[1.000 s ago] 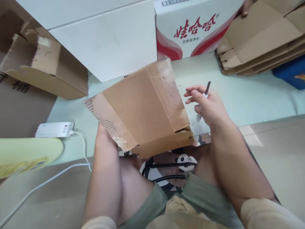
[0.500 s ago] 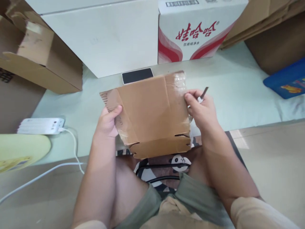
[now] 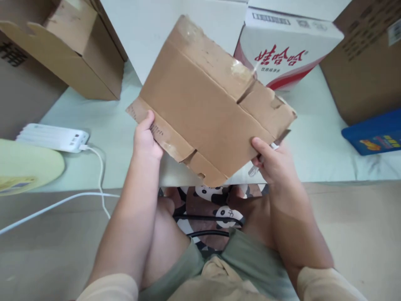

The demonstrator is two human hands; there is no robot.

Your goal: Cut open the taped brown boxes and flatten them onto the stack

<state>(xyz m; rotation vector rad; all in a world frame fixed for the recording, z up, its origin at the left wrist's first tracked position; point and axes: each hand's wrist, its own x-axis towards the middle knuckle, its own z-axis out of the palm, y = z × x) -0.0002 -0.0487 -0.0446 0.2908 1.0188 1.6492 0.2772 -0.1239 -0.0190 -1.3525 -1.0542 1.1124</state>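
A flattened brown cardboard box with old clear tape on it is held up in front of me, tilted so its right end sits higher. My left hand grips its lower left edge. My right hand pinches its lower right edge with the thumb on top. That same hand also holds a thin tool with a dark blade and a pale handle, mostly hidden behind the cardboard and fingers.
A white and red printed carton stands behind, beside a large white box. Brown cartons sit at far left and far right. A white power bank with cable lies left; a blue item lies right.
The cardboard has been lifted and turned clockwise, its far end now raised toward the cartons. My right hand slid down to its lower right edge. The view shifted; the dark phone is now hidden.
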